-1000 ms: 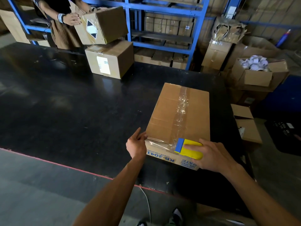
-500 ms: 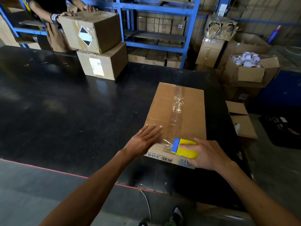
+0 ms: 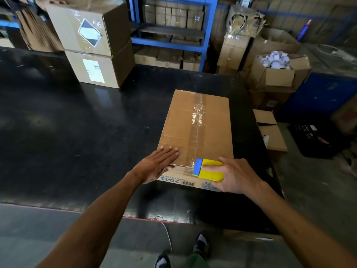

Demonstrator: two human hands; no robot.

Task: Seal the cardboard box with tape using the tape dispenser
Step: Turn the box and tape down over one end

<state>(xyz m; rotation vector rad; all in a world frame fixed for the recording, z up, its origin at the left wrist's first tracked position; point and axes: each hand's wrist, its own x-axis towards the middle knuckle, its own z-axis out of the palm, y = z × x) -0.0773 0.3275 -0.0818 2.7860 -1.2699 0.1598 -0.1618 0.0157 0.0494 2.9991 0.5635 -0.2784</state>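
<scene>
Cardboard box (image 3: 185, 132) lies flat on black table (image 3: 77, 122), long axis near-to-far. Tape dispenser (image 3: 208, 170) at near edge is clamped in right hand (image 3: 235, 176), blue end pointing left. Left hand (image 3: 156, 165) is pressed flat, fingers spread, on near-left corner.

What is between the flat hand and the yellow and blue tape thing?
In the head view, a strip of shiny clear tape on the brown cardboard box lies between the left hand and the yellow-and-blue tape dispenser.
</scene>
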